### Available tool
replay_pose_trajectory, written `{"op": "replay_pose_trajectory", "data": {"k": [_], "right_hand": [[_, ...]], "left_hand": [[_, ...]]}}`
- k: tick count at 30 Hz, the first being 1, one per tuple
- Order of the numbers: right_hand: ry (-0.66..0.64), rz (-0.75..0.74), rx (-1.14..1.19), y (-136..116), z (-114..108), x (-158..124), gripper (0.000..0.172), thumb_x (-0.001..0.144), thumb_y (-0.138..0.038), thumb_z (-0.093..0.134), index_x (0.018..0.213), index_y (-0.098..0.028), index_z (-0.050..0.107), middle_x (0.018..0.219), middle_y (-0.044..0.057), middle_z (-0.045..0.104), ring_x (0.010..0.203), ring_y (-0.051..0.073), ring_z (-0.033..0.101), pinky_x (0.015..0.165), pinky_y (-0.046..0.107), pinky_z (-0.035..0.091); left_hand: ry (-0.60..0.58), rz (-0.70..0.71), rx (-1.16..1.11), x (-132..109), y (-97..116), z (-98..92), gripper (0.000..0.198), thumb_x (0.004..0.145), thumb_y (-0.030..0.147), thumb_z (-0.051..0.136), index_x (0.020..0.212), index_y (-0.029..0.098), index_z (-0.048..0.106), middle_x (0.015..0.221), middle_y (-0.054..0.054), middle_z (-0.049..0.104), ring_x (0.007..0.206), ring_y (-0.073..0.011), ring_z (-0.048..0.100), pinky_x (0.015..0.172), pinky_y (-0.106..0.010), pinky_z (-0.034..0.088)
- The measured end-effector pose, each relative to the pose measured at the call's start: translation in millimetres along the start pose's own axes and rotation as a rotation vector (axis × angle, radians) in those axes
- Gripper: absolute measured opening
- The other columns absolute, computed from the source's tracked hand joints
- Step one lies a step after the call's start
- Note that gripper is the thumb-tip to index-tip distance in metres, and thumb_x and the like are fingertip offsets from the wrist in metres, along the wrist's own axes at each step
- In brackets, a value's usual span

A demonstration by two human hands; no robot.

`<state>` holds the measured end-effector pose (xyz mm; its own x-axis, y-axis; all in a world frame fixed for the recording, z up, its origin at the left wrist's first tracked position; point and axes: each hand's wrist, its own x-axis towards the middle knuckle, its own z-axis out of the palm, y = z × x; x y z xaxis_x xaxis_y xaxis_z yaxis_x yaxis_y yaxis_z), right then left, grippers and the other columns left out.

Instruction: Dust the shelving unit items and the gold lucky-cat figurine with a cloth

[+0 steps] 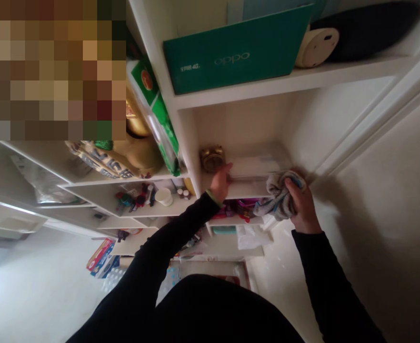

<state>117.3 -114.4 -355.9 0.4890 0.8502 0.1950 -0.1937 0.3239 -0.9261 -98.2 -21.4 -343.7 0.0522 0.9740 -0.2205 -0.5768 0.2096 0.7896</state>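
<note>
My right hand (pixel 304 206) is closed around a grey crumpled cloth (pixel 278 195) at the front edge of a white shelf (pixel 245 189), near the right wall. My left hand (pixel 220 182) reaches into the same shelf compartment and touches a flat white stack of boxes or papers (pixel 255 166); its fingers are partly hidden, so I cannot see whether they grip it. A small gold-coloured round object (pixel 213 158) sits just left of that hand at the back of the compartment. Both arms wear black sleeves.
A green box marked "oppo" (pixel 236 50) lies on the shelf above, beside a round beige item (pixel 316 46). Green packets (pixel 160 114) and a gold bag (pixel 124 159) fill the left compartments. Lower shelves hold small bottles, a white cup (pixel 164 196) and pink items (pixel 244 207).
</note>
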Motion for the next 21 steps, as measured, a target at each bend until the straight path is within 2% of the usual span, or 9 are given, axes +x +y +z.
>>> {"op": "replay_pose_trajectory", "data": {"k": [2, 5, 8, 11, 15, 18, 21], "right_hand": [[0.024, -0.005, -0.013, 1, -5, -9, 0.053, 0.073, -0.057, 0.091, 0.114, -0.030, 0.074, 0.108, 0.000, 0.074, 0.106, 0.021, 0.071, 0.094, 0.036, 0.065], [0.057, -0.016, -0.080, -2, -14, -27, 0.060, 0.077, -0.057, 0.089, 0.128, -0.031, 0.071, 0.116, 0.002, 0.074, 0.110, 0.023, 0.071, 0.096, 0.039, 0.064], [0.070, -0.008, -0.160, -10, -25, -51, 0.070, 0.078, -0.060, 0.088, 0.138, -0.030, 0.068, 0.125, 0.004, 0.073, 0.116, 0.024, 0.070, 0.108, 0.043, 0.060], [0.082, 0.018, -0.251, -14, -37, -79, 0.077, 0.077, -0.063, 0.087, 0.141, -0.026, 0.067, 0.136, 0.008, 0.072, 0.124, 0.027, 0.068, 0.119, 0.051, 0.053], [0.083, 0.070, -0.323, -8, -45, -123, 0.070, 0.081, -0.059, 0.085, 0.140, -0.026, 0.068, 0.144, 0.010, 0.070, 0.132, 0.032, 0.067, 0.123, 0.056, 0.050], [0.112, 0.112, -0.342, -1, -44, -153, 0.061, 0.083, -0.053, 0.084, 0.137, -0.031, 0.068, 0.148, 0.008, 0.069, 0.135, 0.033, 0.067, 0.124, 0.058, 0.050], [0.119, 0.123, -0.381, 3, -43, -172, 0.058, 0.081, -0.049, 0.084, 0.135, -0.033, 0.069, 0.151, 0.008, 0.068, 0.139, 0.035, 0.066, 0.126, 0.061, 0.048]], "left_hand": [[0.011, -0.033, -0.003, -16, 3, -0.8, 0.003, 0.088, 0.018, 0.069, 0.090, 0.019, 0.069, 0.082, 0.001, 0.062, 0.074, -0.0135, 0.058, 0.068, -0.025, 0.047], [-0.009, -0.080, -0.009, -45, 10, -4.1, 0.013, 0.078, 0.014, 0.070, 0.089, 0.020, 0.068, 0.080, 0.001, 0.064, 0.074, -0.0139, 0.059, 0.069, -0.026, 0.047], [-0.151, -0.127, 0.020, -76, 15, -14.7, 0.034, 0.072, 0.015, 0.073, 0.105, 0.020, 0.073, 0.091, -0.001, 0.072, 0.080, -0.0159, 0.065, 0.073, -0.027, 0.052], [-0.281, -0.177, 0.061, -106, 15, -33.2, 0.050, 0.069, 0.018, 0.078, 0.119, 0.022, 0.071, 0.109, -0.004, 0.078, 0.097, -0.0212, 0.073, 0.084, -0.032, 0.059], [-0.222, -0.205, 0.039, -142, 10, -59.1, 0.061, 0.066, 0.016, 0.080, 0.124, 0.025, 0.065, 0.118, -0.003, 0.077, 0.120, -0.0282, 0.074, 0.100, -0.041, 0.060], [-0.183, -0.196, -0.007, -161, 6, -72.4, 0.064, 0.066, 0.016, 0.081, 0.127, 0.024, 0.064, 0.123, -0.005, 0.077, 0.134, -0.0327, 0.069, 0.115, -0.047, 0.055], [-0.139, -0.189, -0.033, -173, 2, -81.8, 0.065, 0.068, 0.016, 0.082, 0.130, 0.024, 0.064, 0.130, -0.006, 0.076, 0.144, -0.0349, 0.063, 0.123, -0.050, 0.050]]}}
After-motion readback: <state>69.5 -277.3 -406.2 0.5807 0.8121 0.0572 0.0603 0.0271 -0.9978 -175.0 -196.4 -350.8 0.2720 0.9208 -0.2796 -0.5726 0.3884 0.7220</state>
